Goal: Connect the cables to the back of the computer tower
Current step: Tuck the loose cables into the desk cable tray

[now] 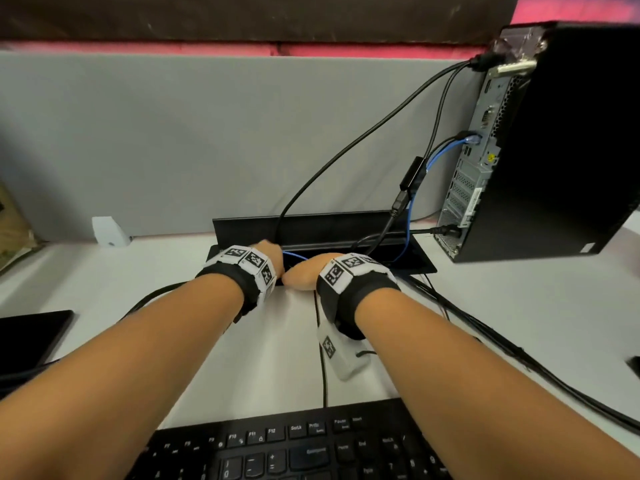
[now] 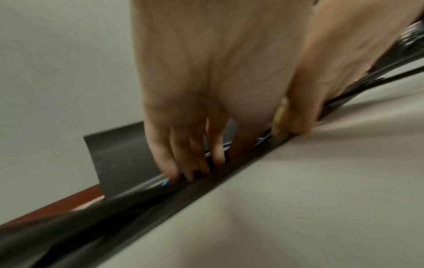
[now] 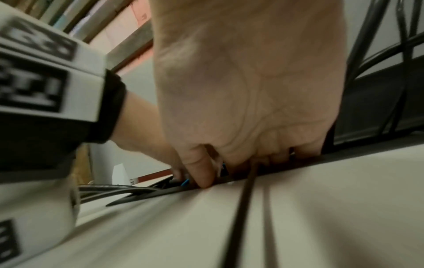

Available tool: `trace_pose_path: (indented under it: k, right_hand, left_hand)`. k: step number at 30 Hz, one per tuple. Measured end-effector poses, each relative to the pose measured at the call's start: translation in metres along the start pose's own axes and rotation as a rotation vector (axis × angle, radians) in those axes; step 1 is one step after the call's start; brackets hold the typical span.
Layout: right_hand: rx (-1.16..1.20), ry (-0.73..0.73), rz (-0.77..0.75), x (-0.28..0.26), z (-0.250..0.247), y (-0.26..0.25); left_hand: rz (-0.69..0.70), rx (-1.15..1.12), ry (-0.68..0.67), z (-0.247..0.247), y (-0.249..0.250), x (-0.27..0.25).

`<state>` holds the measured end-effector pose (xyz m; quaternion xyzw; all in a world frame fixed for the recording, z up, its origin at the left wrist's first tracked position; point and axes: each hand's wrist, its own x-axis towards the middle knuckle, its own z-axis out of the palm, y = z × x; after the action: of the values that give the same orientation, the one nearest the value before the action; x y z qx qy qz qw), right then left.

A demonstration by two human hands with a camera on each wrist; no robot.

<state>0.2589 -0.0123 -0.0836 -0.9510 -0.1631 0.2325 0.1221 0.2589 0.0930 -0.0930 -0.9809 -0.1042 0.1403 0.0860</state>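
Both hands sit at the black rectangular cable-tray opening (image 1: 420, 263) in the white desk (image 1: 104, 289), centre of the head view. Left hand (image 1: 268, 252) reaches in from the left; in the left wrist view its fingers (image 2: 176, 163) point down into the slot among black cables and a blue cable (image 2: 165, 182). They look loosely extended, but blur hides whether they pinch anything. Right hand (image 1: 306, 271) is just beside it, almost touching. In the right wrist view its fingers (image 3: 200, 168) curl down over the slot's edge; what they hold, if anything, cannot be told. A thin black cord (image 3: 243, 208) runs from under that hand toward the bottom of the frame.

Black slim computer tower (image 1: 561, 143) stands upright at the right edge, long axis vertical, its perforated metal back panel (image 1: 474, 161) facing left toward the grey partition (image 1: 173, 133). Already plugged in: two black cables (image 1: 381, 126) near the panel's top, blue network cable (image 1: 446, 148) mid-height, black cable (image 1: 446, 231) near the bottom. All run down-left into the tray opening.

Black keyboard (image 1: 294, 445) sits at bottom centre, a dark flat device (image 1: 31, 337) at lower left.
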Motion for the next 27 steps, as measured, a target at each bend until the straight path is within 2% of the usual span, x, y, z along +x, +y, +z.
trace_pose_path:
  k: [2, 4, 7, 9, 12, 14, 18, 21, 22, 23, 25, 27]
  right_hand:
    - [0.035, 0.059, -0.051, -0.003, -0.005, -0.006]
    - [-0.005, 0.081, -0.074, 0.003, -0.006, -0.01]
    - [-0.105, 0.108, -0.064, 0.008, -0.001, -0.013]
    - [-0.146, 0.094, -0.076, 0.014, 0.002, -0.014]
    - [-0.165, 0.024, -0.047, 0.028, 0.007, -0.013]
    - [-0.149, 0.008, -0.036, 0.042, 0.009, -0.011]
    - [-0.057, -0.125, -0.131, 0.014, -0.005, 0.002]
    - [0.117, 0.039, -0.18, 0.009, -0.02, 0.02]
    - [0.105, 0.084, -0.194, 0.009, -0.02, 0.02]
    - [0.06, 0.073, -0.21, 0.008, -0.019, 0.018]
    - [-0.045, -0.049, -0.207, 0.01, -0.009, 0.009]
    - [-0.096, -0.121, -0.171, 0.016, -0.002, 0.002]
  left_hand:
    - [0.023, -0.003, 0.224, -0.005, -0.005, -0.001]
    - [0.076, -0.077, 0.341, -0.005, -0.011, 0.002]
    - [0.144, -0.172, 0.174, 0.006, -0.019, 0.006]
    - [0.172, -0.155, 0.118, 0.01, -0.02, 0.004]
    - [0.166, -0.057, 0.036, 0.012, -0.011, -0.003]
    - [0.13, -0.075, -0.007, 0.013, -0.008, -0.003]
    - [0.009, -0.221, -0.044, 0.016, -0.008, -0.007]
    - [0.002, -0.335, -0.049, 0.018, -0.004, -0.006]
    - [0.001, -0.377, -0.052, 0.016, -0.003, -0.003]
    - [0.0, -0.397, -0.048, 0.014, -0.003, 0.002]
    - [-0.007, -0.419, -0.031, 0.01, -0.005, 0.007]
    - [-0.031, -0.366, -0.075, 0.004, -0.007, 0.006]
